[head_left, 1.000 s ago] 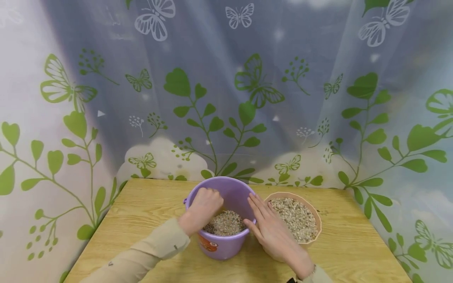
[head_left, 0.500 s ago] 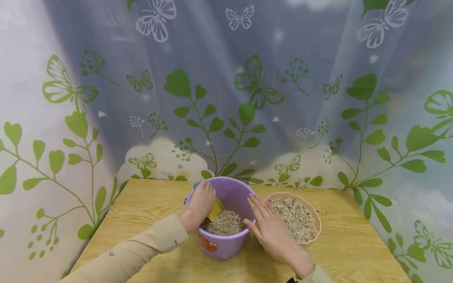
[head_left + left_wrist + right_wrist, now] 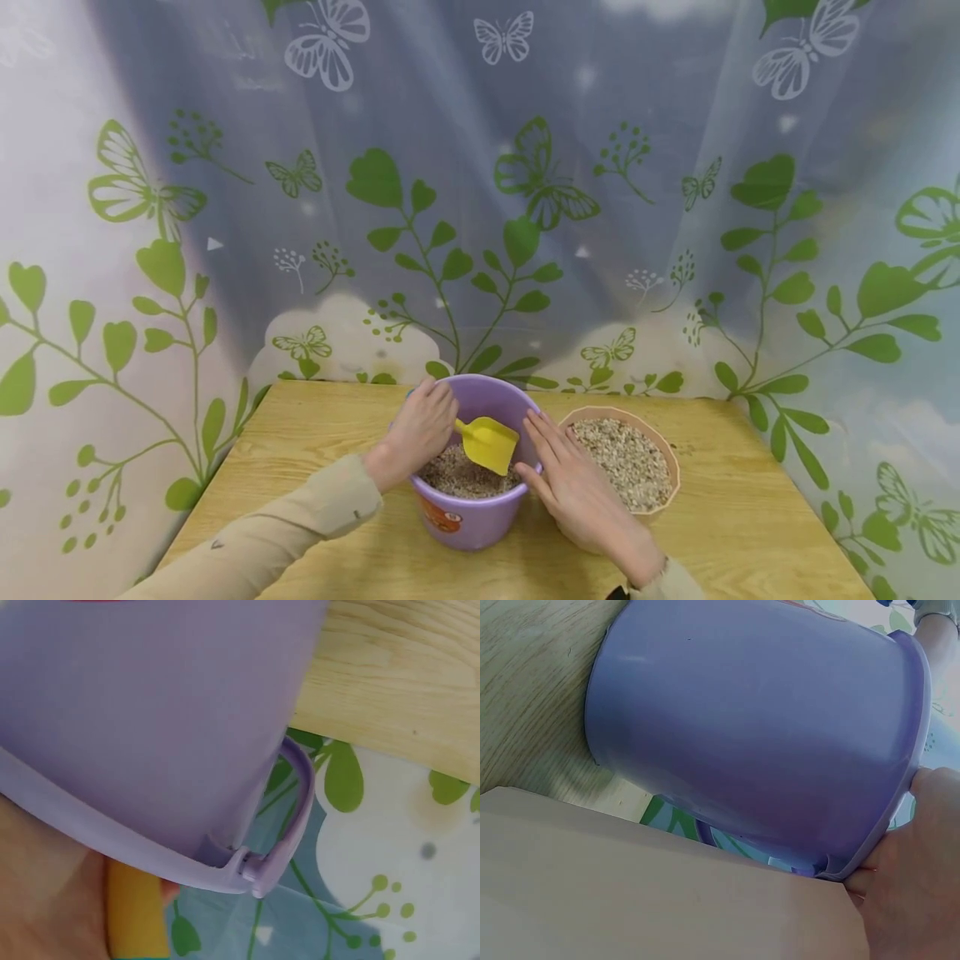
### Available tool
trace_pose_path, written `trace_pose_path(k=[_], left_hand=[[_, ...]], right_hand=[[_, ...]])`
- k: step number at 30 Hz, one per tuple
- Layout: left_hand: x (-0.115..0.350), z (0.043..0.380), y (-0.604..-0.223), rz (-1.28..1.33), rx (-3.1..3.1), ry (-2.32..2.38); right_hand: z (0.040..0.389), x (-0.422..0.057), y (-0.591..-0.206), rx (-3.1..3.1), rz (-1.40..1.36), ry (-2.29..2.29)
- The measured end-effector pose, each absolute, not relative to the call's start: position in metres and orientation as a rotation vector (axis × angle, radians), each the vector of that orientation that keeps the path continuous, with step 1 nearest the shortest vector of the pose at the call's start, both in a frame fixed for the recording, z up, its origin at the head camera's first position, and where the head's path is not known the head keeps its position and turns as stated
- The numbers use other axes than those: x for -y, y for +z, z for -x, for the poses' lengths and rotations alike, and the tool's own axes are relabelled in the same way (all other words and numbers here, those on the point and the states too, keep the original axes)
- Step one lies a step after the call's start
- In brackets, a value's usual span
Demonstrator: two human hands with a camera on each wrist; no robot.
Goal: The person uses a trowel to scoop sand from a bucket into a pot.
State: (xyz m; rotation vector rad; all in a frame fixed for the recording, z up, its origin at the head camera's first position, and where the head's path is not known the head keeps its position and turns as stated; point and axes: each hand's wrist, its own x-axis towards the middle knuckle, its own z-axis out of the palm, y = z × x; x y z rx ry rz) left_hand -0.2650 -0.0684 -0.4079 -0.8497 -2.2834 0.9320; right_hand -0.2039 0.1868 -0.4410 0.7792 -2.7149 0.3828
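My left hand [image 3: 416, 429] grips a small yellow shovel [image 3: 489, 446] over the left part of a purple bucket [image 3: 480, 521]. The shovel's blade is tilted over the small grey-brown pebbles [image 3: 457, 475] inside the bucket; its handle is mostly hidden by my fingers. In the left wrist view a yellow length of handle [image 3: 136, 907] shows under the hand. My right hand [image 3: 581, 487] rests against the bucket's right rim with straight fingers. Just beyond it stands a peach-coloured bowl [image 3: 677, 467] filled with similar pebbles. In the right wrist view the fingers touch the rim.
All this stands on a wooden table [image 3: 300, 433]. A curtain [image 3: 450, 208] printed with leaves and butterflies hangs behind it and along both sides. The bucket's purple carrying handle [image 3: 300, 802] hangs down on its outer side.
The left hand has drawn back to the left and up from inside the bucket. The shovel's blade, hidden at first, has come up and turned toward the bucket's middle. The right hand stays put.
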Motion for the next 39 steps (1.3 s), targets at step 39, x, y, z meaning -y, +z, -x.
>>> trace_pose_path(k=[39], left_hand=[[0.085,0.270,-0.378,1.006,2.379,0.750]], right_hand=[[0.204,-0.188,-0.442,2.723,-0.776,0.402]])
